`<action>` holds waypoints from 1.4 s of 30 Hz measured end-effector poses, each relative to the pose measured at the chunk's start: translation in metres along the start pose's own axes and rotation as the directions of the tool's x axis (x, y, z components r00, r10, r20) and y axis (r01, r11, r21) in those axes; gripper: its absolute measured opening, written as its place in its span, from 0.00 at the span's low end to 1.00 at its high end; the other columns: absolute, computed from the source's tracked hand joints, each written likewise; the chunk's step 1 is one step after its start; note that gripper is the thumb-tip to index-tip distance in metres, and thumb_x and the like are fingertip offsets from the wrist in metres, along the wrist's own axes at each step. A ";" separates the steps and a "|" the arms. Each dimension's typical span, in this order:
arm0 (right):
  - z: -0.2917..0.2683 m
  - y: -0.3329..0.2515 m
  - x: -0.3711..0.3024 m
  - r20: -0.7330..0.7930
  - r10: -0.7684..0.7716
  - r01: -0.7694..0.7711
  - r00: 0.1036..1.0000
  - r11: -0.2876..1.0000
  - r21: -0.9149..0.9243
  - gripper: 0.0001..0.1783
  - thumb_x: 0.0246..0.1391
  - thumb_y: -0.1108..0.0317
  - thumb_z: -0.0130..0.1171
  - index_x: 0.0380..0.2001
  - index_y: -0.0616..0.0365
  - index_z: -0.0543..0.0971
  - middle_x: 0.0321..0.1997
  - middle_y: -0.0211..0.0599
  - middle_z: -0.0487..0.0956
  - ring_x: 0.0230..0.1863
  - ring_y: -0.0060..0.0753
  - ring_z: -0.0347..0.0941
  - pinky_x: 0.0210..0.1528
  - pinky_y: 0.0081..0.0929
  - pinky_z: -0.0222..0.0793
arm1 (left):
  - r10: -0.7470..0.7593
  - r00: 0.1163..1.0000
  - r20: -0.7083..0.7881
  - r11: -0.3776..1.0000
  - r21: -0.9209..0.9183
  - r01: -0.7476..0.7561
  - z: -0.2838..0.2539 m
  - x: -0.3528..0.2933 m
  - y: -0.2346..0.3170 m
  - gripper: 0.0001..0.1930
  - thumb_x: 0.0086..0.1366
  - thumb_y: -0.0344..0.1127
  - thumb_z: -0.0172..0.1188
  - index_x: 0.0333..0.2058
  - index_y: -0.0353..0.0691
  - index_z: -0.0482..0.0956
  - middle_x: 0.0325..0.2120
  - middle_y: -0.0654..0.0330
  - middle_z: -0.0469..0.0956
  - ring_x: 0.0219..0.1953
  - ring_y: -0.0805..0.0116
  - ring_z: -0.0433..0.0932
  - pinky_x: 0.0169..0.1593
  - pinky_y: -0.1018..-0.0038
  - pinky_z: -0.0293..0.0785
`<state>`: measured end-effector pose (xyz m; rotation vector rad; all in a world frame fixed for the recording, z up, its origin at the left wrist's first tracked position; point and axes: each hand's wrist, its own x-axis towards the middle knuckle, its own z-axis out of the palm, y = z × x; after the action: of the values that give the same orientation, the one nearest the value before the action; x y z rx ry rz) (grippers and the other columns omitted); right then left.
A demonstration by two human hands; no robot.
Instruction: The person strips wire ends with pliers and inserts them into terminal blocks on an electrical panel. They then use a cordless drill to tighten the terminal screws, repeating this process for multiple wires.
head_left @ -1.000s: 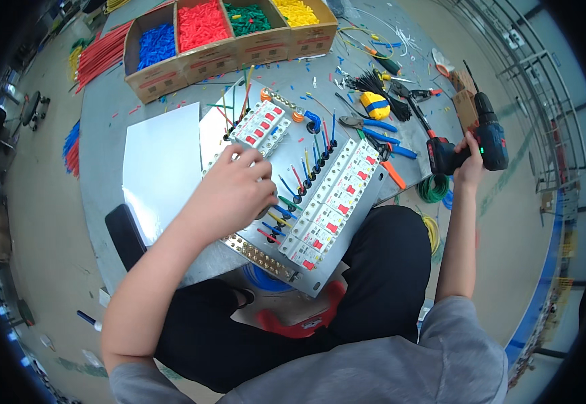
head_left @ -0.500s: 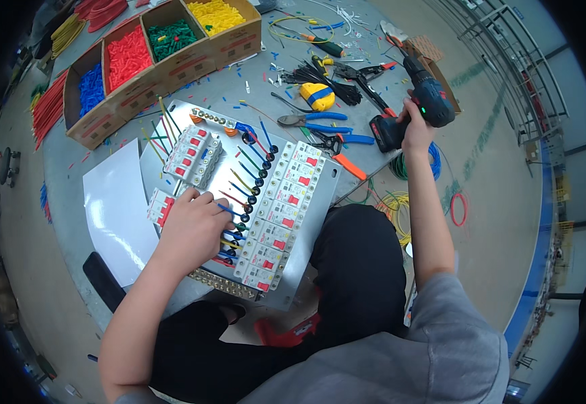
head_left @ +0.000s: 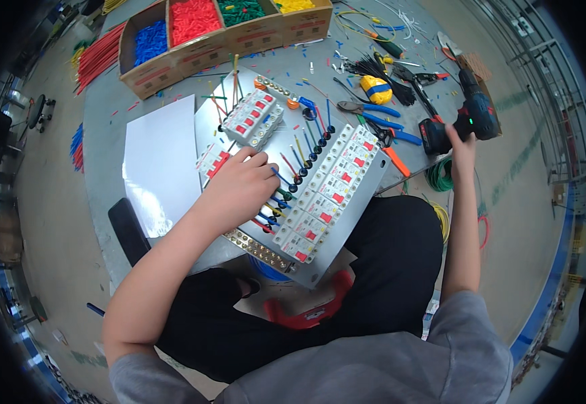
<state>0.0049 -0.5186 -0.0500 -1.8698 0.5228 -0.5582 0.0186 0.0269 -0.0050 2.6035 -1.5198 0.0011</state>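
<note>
My left hand (head_left: 240, 187) lies over a metal mounting panel (head_left: 209, 126), its fingers bent and pressed together beside a row of coloured wire ends. Whatever the fingertips grip is hidden. Along the panel's right side runs a row of white circuit breakers (head_left: 325, 195) with red switches. Another breaker block (head_left: 252, 118) sits at the upper left, and a smaller breaker (head_left: 213, 161) shows just past my left hand. At the table's right edge, my right hand (head_left: 463, 147) is closed round the handle of a dark cordless drill (head_left: 479, 113) with a green light.
A cardboard box (head_left: 229, 48) of blue, red, green and yellow sleeves stands at the back. Blue-handled pliers (head_left: 373, 109), black cable ties (head_left: 400, 91) and a yellow roll (head_left: 375, 87) lie right of the panel. White paper (head_left: 161, 155) and a black phone-like slab (head_left: 128, 232) are left.
The whole view has shifted, so the table and panel appear farther right and higher. Both hands keep nearly the same places on the panel and drill; the drill sits slightly lower relative to the table.
</note>
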 end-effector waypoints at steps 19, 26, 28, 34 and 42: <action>0.199 -0.235 -0.165 0.933 -0.328 0.908 0.145 0.420 0.007 0.17 0.63 0.59 0.72 0.52 0.52 0.87 0.59 0.38 0.78 0.67 0.47 0.68 0.71 0.47 0.61 | -0.166 0.961 -0.221 0.986 -0.035 0.162 0.003 -0.015 -0.018 0.16 0.63 0.48 0.69 0.27 0.41 0.90 0.32 0.60 0.84 0.46 0.61 0.79 0.57 0.64 0.72; 0.241 -0.202 -0.158 0.929 -0.363 0.919 0.066 0.384 0.084 0.05 0.57 0.67 0.74 0.34 0.56 0.90 0.57 0.26 0.80 0.68 0.44 0.67 0.72 0.49 0.57 | -0.219 0.933 -0.284 0.974 0.001 0.228 0.005 -0.023 -0.005 0.22 0.60 0.54 0.70 0.27 0.38 0.91 0.34 0.57 0.85 0.50 0.59 0.79 0.69 0.58 0.66; 0.249 -0.198 -0.167 0.902 -0.419 0.914 0.104 0.397 0.079 0.05 0.53 0.69 0.73 0.32 0.58 0.90 0.52 0.29 0.81 0.64 0.43 0.69 0.72 0.48 0.57 | -0.239 0.911 -0.337 0.967 0.008 0.257 0.009 -0.025 0.001 0.24 0.60 0.57 0.69 0.27 0.38 0.90 0.35 0.55 0.85 0.51 0.57 0.79 0.70 0.58 0.66; 0.252 -0.201 -0.171 0.902 -0.389 0.894 0.184 0.448 0.011 0.04 0.51 0.69 0.72 0.27 0.58 0.89 0.48 0.31 0.79 0.60 0.43 0.69 0.69 0.46 0.58 | -0.383 0.875 -0.296 0.913 0.021 0.407 0.015 -0.010 0.024 0.31 0.63 0.64 0.64 0.38 0.36 0.91 0.41 0.53 0.87 0.57 0.54 0.79 0.75 0.53 0.61; 0.253 -0.198 -0.161 0.918 -0.349 0.865 0.189 0.502 0.012 0.05 0.50 0.67 0.73 0.24 0.55 0.88 0.46 0.32 0.80 0.60 0.43 0.69 0.70 0.46 0.58 | -0.608 0.790 -0.085 0.794 -0.107 0.599 0.012 0.009 0.048 0.25 0.67 0.56 0.62 0.43 0.37 0.88 0.39 0.54 0.87 0.57 0.56 0.80 0.84 0.52 0.43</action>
<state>0.0472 -0.1711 0.0313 -2.5823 -1.0236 0.1182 -0.0197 -0.0058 -0.0109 2.8412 -0.5748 0.0326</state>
